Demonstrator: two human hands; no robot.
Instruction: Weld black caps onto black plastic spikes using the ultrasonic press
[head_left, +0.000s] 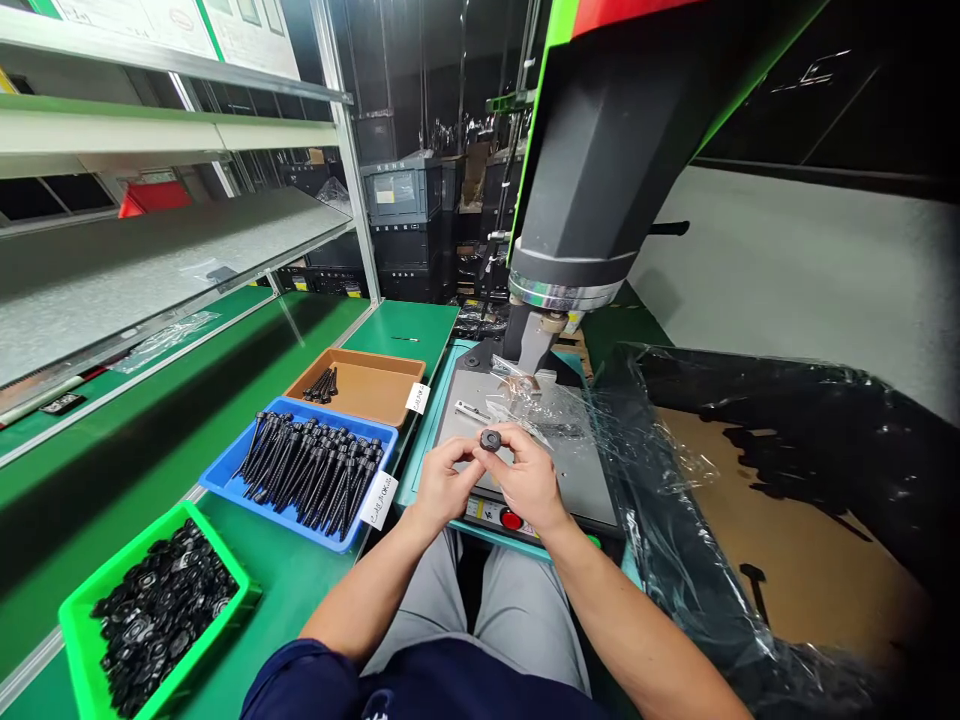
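A small black round cap (pixel 490 440) is pinched between the fingertips of both hands, its face turned up toward me. My left hand (pixel 448 482) is closed on its left side. From the right, my right hand (pixel 527 478) grips it between thumb and fingers. Anything beneath the cap is hidden by the fingers. Both hands are above the front of a machine's grey metal plate (pixel 581 470). A red button (pixel 511 520) sits just below them. Past the fingers, a small metal fixture (pixel 472 411) and loose clear plastic film (pixel 536 400) lie on the plate.
A blue tray (pixel 217 478) holds many black rods with heads; a brown tray (pixel 375 385) has several. Black caps fill a green bin (pixel 75 610). The machine's dark head (pixel 592 160) hangs over the plate. At right stands a plastic-lined box (pixel 750 520) with black parts.
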